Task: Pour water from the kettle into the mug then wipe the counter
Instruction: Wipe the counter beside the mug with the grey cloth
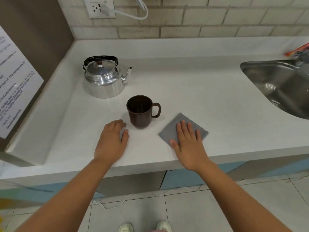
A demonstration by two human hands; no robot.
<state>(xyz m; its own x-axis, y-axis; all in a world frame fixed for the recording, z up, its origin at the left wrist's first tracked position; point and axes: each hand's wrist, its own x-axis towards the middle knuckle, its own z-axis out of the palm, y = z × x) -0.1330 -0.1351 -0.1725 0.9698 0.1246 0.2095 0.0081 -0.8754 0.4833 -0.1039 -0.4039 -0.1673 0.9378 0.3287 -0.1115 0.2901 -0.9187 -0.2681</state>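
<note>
A shiny metal kettle (103, 77) with a black handle stands on the white counter (192, 91), spout pointing right. In front of it a dark brown mug (139, 113) stands upright, handle to the right. A folded grey cloth (172, 129) lies right of the mug. My right hand (189, 139) lies flat on the cloth, fingers spread. My left hand (112, 139) rests palm down on the counter just left of the mug, not touching it, holding nothing.
A steel sink (280, 86) is set into the counter at the right, with a colourful packet (297, 50) behind it. A wall with a printed notice (15, 84) bounds the left side. A socket with a white cable (103, 9) sits on the tiled back wall.
</note>
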